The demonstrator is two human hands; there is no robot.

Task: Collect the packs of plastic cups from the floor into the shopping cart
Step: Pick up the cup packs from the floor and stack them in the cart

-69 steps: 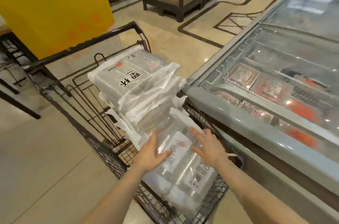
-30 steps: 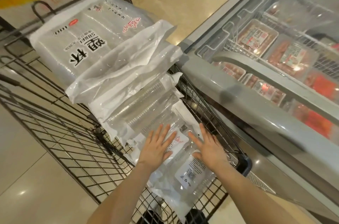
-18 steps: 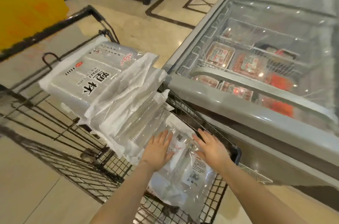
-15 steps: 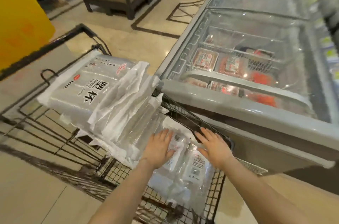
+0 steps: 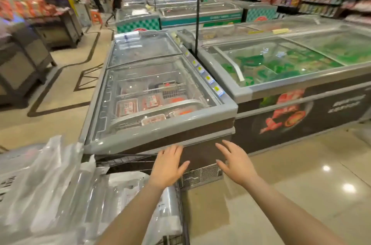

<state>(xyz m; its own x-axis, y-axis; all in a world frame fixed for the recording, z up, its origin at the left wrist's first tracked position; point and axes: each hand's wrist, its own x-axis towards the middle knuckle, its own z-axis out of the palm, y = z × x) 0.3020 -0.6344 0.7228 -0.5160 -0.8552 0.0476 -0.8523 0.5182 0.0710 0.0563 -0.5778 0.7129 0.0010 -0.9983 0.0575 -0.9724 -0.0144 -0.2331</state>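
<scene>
- Your left hand [image 5: 168, 166] is held flat in the air with its fingers straight and slightly spread, gripping nothing; it hovers just above the near right corner of the black wire shopping cart [image 5: 181, 204]
- Your right hand [image 5: 235, 162] is likewise spread wide, fingers straight and parted, thumb pointing inward, and it holds nothing; it hangs over the glossy beige tiled floor [image 5: 301, 194], in front of the dark brown front panel of the freezer
- The two hands are apart from each other, palms facing down and away from you, and neither touches a pack or the cart's wire
- The clear plastic packs of stacked cups [image 5: 60, 194] lie piled in the cart at the lower left of the view, overlapping one another, with crumpled film edges sticking upward; the nearest pack [image 5: 166, 210] sits under your left forearm against the cart's right wall
- The cart stands just beside the grey-rimmed chest freezer with sliding glass lids [image 5: 160, 92], which holds trays of red meat
- To its right, touching it, stands a second glass-topped chest freezer [image 5: 281, 64] with green packets inside and a red food picture on its dark front
- Further back you can see more freezers, shelves of colourful goods, and blurred people in the aisle
</scene>
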